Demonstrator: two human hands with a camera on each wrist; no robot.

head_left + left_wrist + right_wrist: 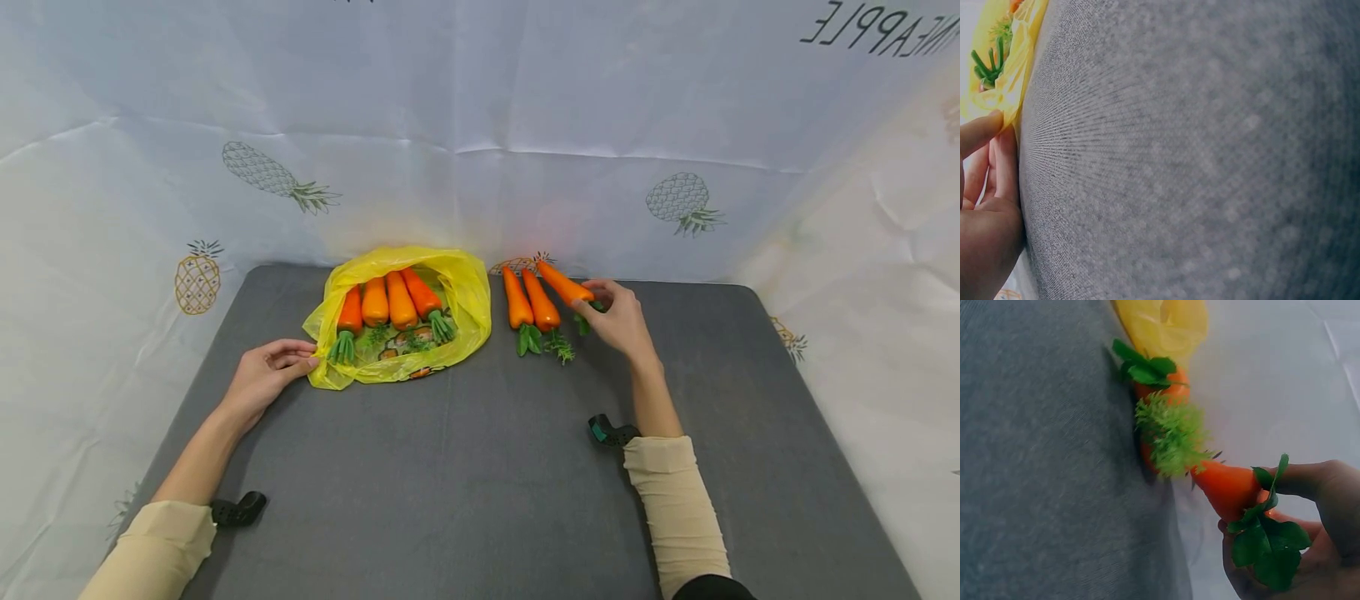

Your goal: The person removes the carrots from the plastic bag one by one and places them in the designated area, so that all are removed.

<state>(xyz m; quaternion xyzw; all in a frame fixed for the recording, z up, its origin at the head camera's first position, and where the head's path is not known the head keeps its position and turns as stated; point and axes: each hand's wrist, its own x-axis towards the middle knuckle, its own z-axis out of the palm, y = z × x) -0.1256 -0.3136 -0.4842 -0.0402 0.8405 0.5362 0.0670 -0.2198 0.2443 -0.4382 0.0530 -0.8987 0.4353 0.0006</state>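
Observation:
A yellow plastic bag (472, 312) lies at the table's back left with its mouth towards me. Several carrots (401, 302) with green tops lie side by side in it. My left hand (272, 372) pinches the bag's left edge between thumb and fingers; the left wrist view shows the thumb on the yellow film (1013, 94). To the right of the bag, two carrots (517, 300) lie on the table, leafy ends towards me. My right hand (618, 321) grips a third carrot (562, 283) near its leafy end, its tip pointing to the back left. Its broad green leaves (1269, 547) hang by the fingers.
The grey table (450, 483) ends at the back against a white cloth (480, 200) printed with pineapples. The same cloth hangs at both sides. Each wrist wears a black camera band (238, 508).

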